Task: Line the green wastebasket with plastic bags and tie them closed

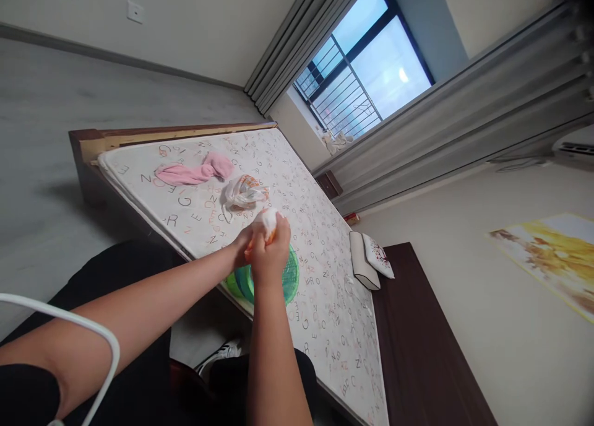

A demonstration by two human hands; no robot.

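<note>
Both my hands are closed around a crumpled white-and-orange plastic bag [268, 223], held above the near edge of the bed. My left hand [247, 240] grips it from the left, partly hidden behind the right. My right hand [273, 246] wraps its right side. Just beyond them, a second white-and-orange plastic bag [245, 192] lies bunched on the mattress. Below my hands sits a green mesh basket [291, 277], partly covered by my right forearm. A pink cloth [192, 169] is stretched out farther to the left.
The letter-printed mattress [320, 321] rests in a wooden bed frame [88, 144] with a dark headboard [417, 327]. Two pillows [364, 262] lean by the headboard. A white cable [104, 333] crosses over my left arm. Grey curtains [445, 110] flank the window [366, 60].
</note>
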